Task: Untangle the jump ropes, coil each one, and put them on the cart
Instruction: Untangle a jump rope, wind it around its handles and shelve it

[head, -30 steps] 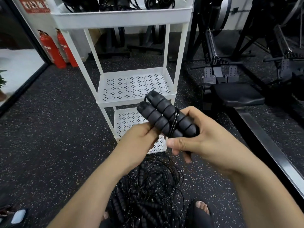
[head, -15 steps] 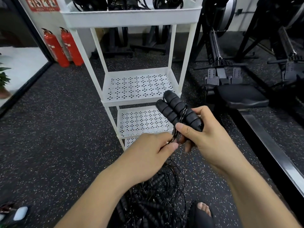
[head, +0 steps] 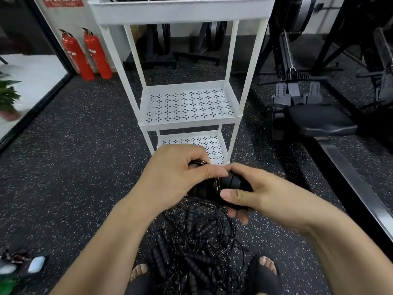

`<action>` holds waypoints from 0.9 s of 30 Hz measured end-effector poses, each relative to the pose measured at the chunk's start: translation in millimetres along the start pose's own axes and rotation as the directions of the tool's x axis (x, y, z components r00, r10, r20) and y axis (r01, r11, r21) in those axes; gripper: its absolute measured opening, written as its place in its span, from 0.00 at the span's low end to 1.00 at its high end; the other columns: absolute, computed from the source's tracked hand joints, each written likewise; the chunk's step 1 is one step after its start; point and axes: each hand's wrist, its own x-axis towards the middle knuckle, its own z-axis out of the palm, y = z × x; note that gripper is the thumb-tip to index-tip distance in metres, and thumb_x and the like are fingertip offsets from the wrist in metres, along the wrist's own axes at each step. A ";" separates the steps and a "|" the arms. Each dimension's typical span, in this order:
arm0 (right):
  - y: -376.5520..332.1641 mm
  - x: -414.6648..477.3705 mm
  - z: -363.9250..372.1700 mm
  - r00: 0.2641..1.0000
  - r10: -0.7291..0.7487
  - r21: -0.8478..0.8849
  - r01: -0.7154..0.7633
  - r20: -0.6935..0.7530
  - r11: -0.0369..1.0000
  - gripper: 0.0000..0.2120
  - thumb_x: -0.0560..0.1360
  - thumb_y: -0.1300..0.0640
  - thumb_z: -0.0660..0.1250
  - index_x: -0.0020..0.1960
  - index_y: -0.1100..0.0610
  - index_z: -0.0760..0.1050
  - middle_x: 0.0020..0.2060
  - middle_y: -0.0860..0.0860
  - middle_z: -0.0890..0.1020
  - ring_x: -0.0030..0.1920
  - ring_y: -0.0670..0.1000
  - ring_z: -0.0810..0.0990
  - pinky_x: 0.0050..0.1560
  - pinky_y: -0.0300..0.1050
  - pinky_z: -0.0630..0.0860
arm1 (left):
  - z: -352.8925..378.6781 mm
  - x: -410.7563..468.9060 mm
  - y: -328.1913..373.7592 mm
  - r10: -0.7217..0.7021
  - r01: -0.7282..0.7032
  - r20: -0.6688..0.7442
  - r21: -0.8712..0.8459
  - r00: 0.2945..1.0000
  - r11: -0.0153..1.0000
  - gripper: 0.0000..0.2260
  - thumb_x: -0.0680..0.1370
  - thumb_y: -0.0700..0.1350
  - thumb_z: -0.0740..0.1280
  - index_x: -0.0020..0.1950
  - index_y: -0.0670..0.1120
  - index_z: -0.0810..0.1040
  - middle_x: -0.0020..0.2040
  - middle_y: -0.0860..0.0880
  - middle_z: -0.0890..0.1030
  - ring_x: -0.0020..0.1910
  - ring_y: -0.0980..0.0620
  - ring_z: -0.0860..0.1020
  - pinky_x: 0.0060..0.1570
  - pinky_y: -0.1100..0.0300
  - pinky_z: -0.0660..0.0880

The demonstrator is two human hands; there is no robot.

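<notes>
Our left hand and right hand clamp the coiled jump rope; cart at 12 o'clock; tangled pile at 6 o'clock.

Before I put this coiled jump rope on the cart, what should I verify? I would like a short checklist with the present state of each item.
1. Grip on the jump rope: ok. The left hand grips the cord loops and the right hand grips the handles.
2. Coil finished and tidy: cannot tell. The hands cover most of it.
3. Rope free of the tangled pile below: cannot tell.
4. The cart stands directly ahead and its middle shelf shows bare surface: ok.
5. Feet free of loose cords: not ok. The pile lies between the sandals.
</notes>
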 end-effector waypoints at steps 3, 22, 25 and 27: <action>-7.5 -6.5 -1.3 0.996 0.034 -0.069 -0.028 0.079 0.997 0.13 0.84 0.58 0.70 0.68 0.55 0.77 0.39 0.55 0.83 0.38 0.55 0.81 0.41 0.52 0.78 | -3.2 3.4 -4.2 -0.088 0.094 0.054 -0.115 0.995 0.989 0.20 0.66 0.63 0.80 0.36 0.47 0.82 0.25 0.55 0.70 0.28 0.55 0.65 0.32 0.58 0.63; -13.6 -20.7 -6.1 0.909 -0.242 0.251 0.336 -0.340 0.908 0.17 0.78 0.60 0.71 0.67 0.57 0.82 0.53 0.64 0.83 0.41 0.59 0.80 0.34 0.45 0.78 | 33.2 8.1 -18.9 -0.301 0.353 0.191 -0.381 0.934 0.855 0.19 0.78 0.43 0.61 0.26 0.52 0.70 0.26 0.54 0.62 0.28 0.52 0.57 0.35 0.51 0.53; -8.5 -14.1 -4.6 0.847 -0.248 0.215 0.383 -0.471 0.898 0.17 0.78 0.59 0.70 0.66 0.57 0.81 0.53 0.62 0.83 0.41 0.60 0.80 0.36 0.45 0.78 | 42.0 3.2 -8.9 -0.290 0.339 0.190 -0.328 0.938 0.882 0.17 0.85 0.54 0.62 0.39 0.59 0.81 0.29 0.59 0.67 0.29 0.56 0.63 0.34 0.53 0.60; -6.0 -11.0 -4.0 0.809 -0.262 0.173 0.403 -0.526 0.898 0.16 0.79 0.59 0.70 0.66 0.55 0.81 0.51 0.57 0.85 0.41 0.59 0.80 0.37 0.46 0.78 | 43.9 -1.7 -2.8 -0.276 0.310 0.207 -0.161 0.939 0.937 0.13 0.88 0.58 0.59 0.53 0.55 0.81 0.34 0.63 0.64 0.34 0.62 0.60 0.40 0.50 0.74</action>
